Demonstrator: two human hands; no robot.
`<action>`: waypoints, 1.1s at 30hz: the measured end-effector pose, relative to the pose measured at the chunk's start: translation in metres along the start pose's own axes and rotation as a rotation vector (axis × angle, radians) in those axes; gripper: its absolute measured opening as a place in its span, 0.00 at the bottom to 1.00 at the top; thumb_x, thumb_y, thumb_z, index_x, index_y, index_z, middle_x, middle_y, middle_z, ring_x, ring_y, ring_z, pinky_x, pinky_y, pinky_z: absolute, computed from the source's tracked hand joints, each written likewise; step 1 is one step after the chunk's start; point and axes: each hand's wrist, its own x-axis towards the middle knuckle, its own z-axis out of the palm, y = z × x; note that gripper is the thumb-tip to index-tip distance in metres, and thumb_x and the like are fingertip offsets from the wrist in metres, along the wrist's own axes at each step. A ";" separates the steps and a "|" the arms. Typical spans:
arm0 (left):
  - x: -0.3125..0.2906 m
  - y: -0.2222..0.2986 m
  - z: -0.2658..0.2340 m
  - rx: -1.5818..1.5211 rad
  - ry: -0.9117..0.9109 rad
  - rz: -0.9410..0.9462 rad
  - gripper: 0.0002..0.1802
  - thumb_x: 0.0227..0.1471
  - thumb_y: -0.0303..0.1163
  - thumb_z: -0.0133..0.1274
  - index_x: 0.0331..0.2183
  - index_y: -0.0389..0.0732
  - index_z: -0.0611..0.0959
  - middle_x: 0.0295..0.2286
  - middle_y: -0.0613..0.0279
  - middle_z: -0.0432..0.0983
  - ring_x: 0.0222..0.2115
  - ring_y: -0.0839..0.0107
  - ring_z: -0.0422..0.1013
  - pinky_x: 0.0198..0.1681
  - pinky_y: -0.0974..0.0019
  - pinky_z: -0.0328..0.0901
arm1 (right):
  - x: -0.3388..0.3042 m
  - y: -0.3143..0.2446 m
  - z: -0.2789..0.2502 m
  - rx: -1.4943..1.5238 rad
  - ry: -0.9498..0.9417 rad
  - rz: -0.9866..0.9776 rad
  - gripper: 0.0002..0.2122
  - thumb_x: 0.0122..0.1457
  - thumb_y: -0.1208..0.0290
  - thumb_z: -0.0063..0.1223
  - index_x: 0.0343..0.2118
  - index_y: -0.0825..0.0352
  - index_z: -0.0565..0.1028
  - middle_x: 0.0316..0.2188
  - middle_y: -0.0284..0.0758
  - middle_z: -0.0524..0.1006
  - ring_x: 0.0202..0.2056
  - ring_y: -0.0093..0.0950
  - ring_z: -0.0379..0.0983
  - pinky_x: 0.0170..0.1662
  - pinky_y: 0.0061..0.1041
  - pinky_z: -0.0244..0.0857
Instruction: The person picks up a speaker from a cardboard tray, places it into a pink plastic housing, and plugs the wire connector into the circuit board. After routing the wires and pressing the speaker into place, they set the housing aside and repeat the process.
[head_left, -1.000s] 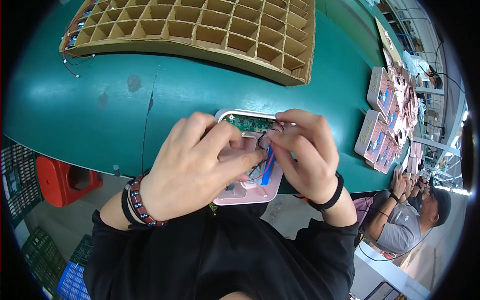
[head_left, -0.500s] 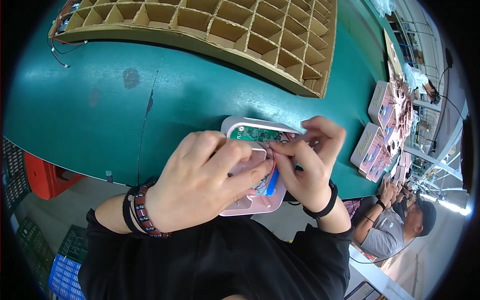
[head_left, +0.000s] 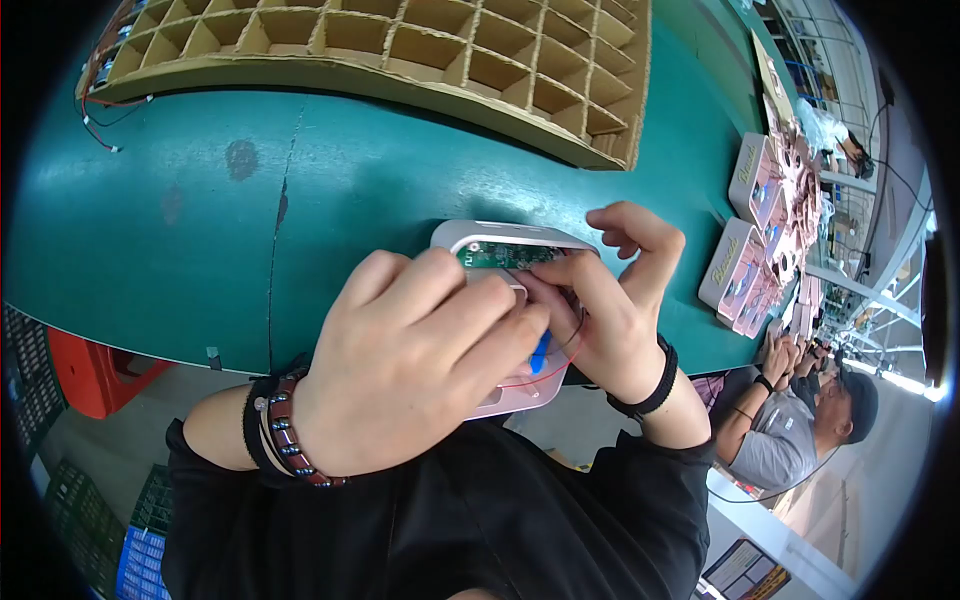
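Note:
A pale pink plastic housing (head_left: 480,228) with rounded corners sits at the table's near edge, its inside facing up. A green circuit board (head_left: 505,256) lies along its far side. Over the housing's left part, my left hand (head_left: 410,370) is closed on it with bent fingers, their tips hidden inside. My right hand (head_left: 610,320) pinches thumb and forefinger together beside the board; what they hold is hidden. Its other fingers curl loosely above. Between the hands a blue part (head_left: 541,354) shows, and a thin red wire (head_left: 545,378) loops below it.
A cardboard tray with dividers (head_left: 440,75) spans the far side. Loose wires with white plugs (head_left: 115,148) lie at its left end. Several more pink housings (head_left: 735,270) and pink parts stand at the right, where a co-worker (head_left: 790,430) sits. A red stool (head_left: 95,375) stands lower left.
My left hand has shifted rightward over the housing, covering more of its inside. The red wire now bows out low and right from between my hands. The view has shifted slightly.

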 end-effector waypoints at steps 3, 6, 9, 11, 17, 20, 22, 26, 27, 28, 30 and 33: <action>0.012 0.008 -0.001 0.030 0.008 0.038 0.16 0.42 0.39 0.61 0.36 0.46 0.83 0.27 0.73 0.72 0.28 0.71 0.64 0.32 0.66 0.57 | 0.002 -0.001 -0.001 0.023 0.022 -0.029 0.10 0.43 0.75 0.69 0.28 0.61 0.77 0.42 0.40 0.64 0.42 0.35 0.63 0.39 0.29 0.60; 0.019 0.009 -0.002 0.056 -0.042 0.083 0.12 0.42 0.35 0.61 0.33 0.45 0.82 0.24 0.74 0.73 0.26 0.73 0.65 0.32 0.66 0.56 | 0.005 -0.002 -0.003 0.129 0.015 -0.027 0.12 0.41 0.78 0.68 0.29 0.64 0.76 0.42 0.40 0.64 0.39 0.34 0.66 0.37 0.28 0.64; 0.018 0.006 -0.004 0.091 0.033 0.051 0.09 0.42 0.32 0.60 0.31 0.45 0.81 0.22 0.75 0.73 0.24 0.73 0.65 0.31 0.66 0.55 | -0.006 -0.001 -0.002 0.257 0.039 0.023 0.13 0.40 0.82 0.67 0.30 0.66 0.76 0.42 0.41 0.65 0.36 0.32 0.69 0.35 0.26 0.66; 0.016 0.005 -0.004 0.113 0.068 0.040 0.08 0.42 0.31 0.60 0.30 0.45 0.81 0.22 0.75 0.73 0.24 0.73 0.65 0.31 0.65 0.55 | -0.009 0.000 -0.002 0.324 0.056 0.049 0.13 0.40 0.83 0.67 0.30 0.67 0.76 0.42 0.41 0.65 0.35 0.31 0.70 0.33 0.25 0.68; 0.014 0.008 -0.006 0.210 0.126 0.033 0.09 0.40 0.28 0.60 0.29 0.45 0.83 0.21 0.76 0.72 0.23 0.74 0.64 0.32 0.66 0.54 | -0.010 0.003 0.000 0.335 0.142 -0.092 0.13 0.40 0.83 0.62 0.32 0.68 0.76 0.38 0.39 0.70 0.32 0.30 0.72 0.32 0.25 0.69; 0.014 0.009 -0.006 0.244 0.130 0.055 0.09 0.39 0.28 0.60 0.30 0.45 0.83 0.21 0.76 0.72 0.23 0.74 0.64 0.32 0.66 0.54 | -0.011 0.004 0.001 0.317 0.151 -0.119 0.13 0.41 0.81 0.61 0.33 0.67 0.76 0.36 0.37 0.72 0.31 0.31 0.72 0.32 0.26 0.67; 0.015 0.010 -0.006 0.250 0.144 0.079 0.10 0.39 0.28 0.60 0.31 0.45 0.84 0.21 0.78 0.72 0.23 0.74 0.64 0.33 0.67 0.54 | -0.010 0.004 -0.002 0.302 0.135 -0.127 0.13 0.40 0.81 0.61 0.33 0.67 0.76 0.36 0.37 0.72 0.30 0.30 0.71 0.31 0.25 0.66; 0.013 0.011 -0.007 0.233 0.108 0.061 0.11 0.38 0.30 0.62 0.31 0.45 0.85 0.23 0.78 0.72 0.25 0.73 0.65 0.34 0.66 0.55 | -0.010 0.002 -0.003 0.273 0.099 -0.121 0.13 0.40 0.80 0.62 0.32 0.65 0.76 0.38 0.36 0.72 0.31 0.30 0.70 0.32 0.26 0.64; 0.013 0.010 -0.007 0.230 0.108 0.058 0.11 0.38 0.30 0.62 0.31 0.45 0.85 0.23 0.78 0.72 0.25 0.73 0.65 0.34 0.66 0.55 | -0.009 0.002 -0.004 0.274 0.095 -0.120 0.13 0.40 0.80 0.62 0.32 0.65 0.76 0.38 0.36 0.72 0.31 0.30 0.70 0.32 0.26 0.64; 0.013 0.008 -0.008 0.215 0.107 0.055 0.13 0.38 0.31 0.62 0.33 0.45 0.84 0.26 0.76 0.73 0.27 0.72 0.66 0.35 0.65 0.56 | -0.009 0.002 -0.005 0.271 0.072 -0.095 0.13 0.39 0.81 0.63 0.31 0.66 0.76 0.39 0.37 0.71 0.33 0.31 0.70 0.33 0.26 0.64; 0.012 0.003 -0.011 0.186 0.105 0.048 0.17 0.38 0.34 0.63 0.36 0.44 0.84 0.32 0.72 0.75 0.31 0.70 0.68 0.37 0.64 0.58 | -0.007 0.002 -0.005 0.267 0.026 -0.047 0.14 0.38 0.84 0.64 0.31 0.67 0.77 0.41 0.40 0.70 0.36 0.33 0.71 0.34 0.27 0.64; 0.010 -0.001 -0.016 0.167 0.040 -0.053 0.22 0.40 0.37 0.63 0.40 0.43 0.82 0.40 0.67 0.74 0.36 0.66 0.69 0.40 0.62 0.59 | -0.005 0.004 -0.002 0.198 0.032 -0.023 0.13 0.38 0.82 0.65 0.30 0.66 0.77 0.42 0.39 0.70 0.39 0.34 0.70 0.36 0.28 0.62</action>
